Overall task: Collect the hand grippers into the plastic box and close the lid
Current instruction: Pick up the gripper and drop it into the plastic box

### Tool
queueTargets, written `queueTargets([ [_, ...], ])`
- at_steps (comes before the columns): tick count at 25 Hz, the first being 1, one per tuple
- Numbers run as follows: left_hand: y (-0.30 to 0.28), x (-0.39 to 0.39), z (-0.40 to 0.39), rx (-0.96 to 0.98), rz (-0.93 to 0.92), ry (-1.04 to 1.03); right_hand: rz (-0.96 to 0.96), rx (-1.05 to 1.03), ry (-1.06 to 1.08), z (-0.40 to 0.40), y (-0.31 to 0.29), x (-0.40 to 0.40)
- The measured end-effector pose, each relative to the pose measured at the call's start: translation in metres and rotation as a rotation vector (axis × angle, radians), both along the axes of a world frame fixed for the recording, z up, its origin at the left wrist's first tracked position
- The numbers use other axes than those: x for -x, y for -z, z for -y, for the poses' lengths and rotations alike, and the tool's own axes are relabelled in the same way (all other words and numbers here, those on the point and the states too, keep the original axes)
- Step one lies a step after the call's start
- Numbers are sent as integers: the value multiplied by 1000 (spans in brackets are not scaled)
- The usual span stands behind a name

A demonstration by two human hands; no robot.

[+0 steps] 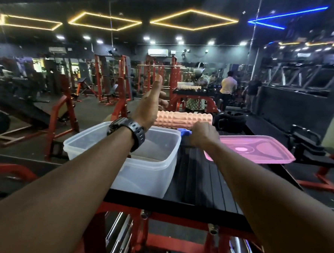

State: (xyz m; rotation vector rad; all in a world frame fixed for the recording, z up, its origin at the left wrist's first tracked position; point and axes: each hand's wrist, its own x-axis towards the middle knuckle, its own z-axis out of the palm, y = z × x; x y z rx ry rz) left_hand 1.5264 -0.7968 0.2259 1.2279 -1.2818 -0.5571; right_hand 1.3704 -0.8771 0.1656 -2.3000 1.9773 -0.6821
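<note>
- The box [150, 160], clear plastic and apparently with nothing in it yet, stands on the black slatted table [203, 187]; take it as the landmark for all that follows.
- Just right of the box's far right corner, the right hand [202, 135] is curled knuckles-up over a blue gripper [183, 131], of which only a small blue part shows at the fingers.
- I judge the hand to be gripping it, though the hold itself is hidden under the knuckles.
- The left hand [150, 103] is raised above the box's far rim, fingers straight and holding nothing (a black watch [126, 132] sits on that wrist).
- Right of the box, beyond the right hand, the pink lid [258, 149] lies flat on the table, overhanging its edge.
- Behind the box lie an orange roller [182, 118] and, further right, a dark belt [231, 120].
- The step in hand looks like the first pick-up: lift the gripper clear of the table before carrying it left, so it does not catch the box's wall.
- Lower it in near the box's middle rather than drop it; the light box could slide.
- The free left hand would do well steadying the box's rim.
- I cannot see other grippers from here.
</note>
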Motion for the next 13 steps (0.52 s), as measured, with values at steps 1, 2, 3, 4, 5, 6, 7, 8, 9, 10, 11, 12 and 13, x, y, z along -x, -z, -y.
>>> queueTargets([
  [1,-2,-3,-2,3,-7,18,23,12,11,-8,-11,5],
  [2,-6,-6,-3,10,-17,45,38,34,22,-17,-25,8],
  [3,-10,-9,-5,23,-33,73,45,59,33,-27,-40,11],
  [4,-14,-14,-7,37,-43,98,50,86,44,-38,-57,12],
  [5,-18,-19,-9,49,-34,115,58,112,56,-51,-73,10],
  [6,-20,-25,-10,64,-11,121,73,131,71,-65,-87,7],
  [7,-21,-32,-10,81,12,122,76,151,85,-80,-100,2],
  [8,-22,-41,-12,95,29,126,42,175,92,-98,-110,-6],
  [9,-22,-51,-13,108,40,135,-1,201,90,-115,-116,-16],
  [10,-23,-61,-14,115,46,144,-37,216,89,-131,-120,-26],
  [11,-23,-68,-16,118,49,158,-58,223,89,-146,-122,-35],
  [12,-23,-73,-18,121,51,179,-74,218,91,-160,-120,-43],
  [13,-23,-76,-21,123,44,203,-74,198,91,-173,-117,-50],
])
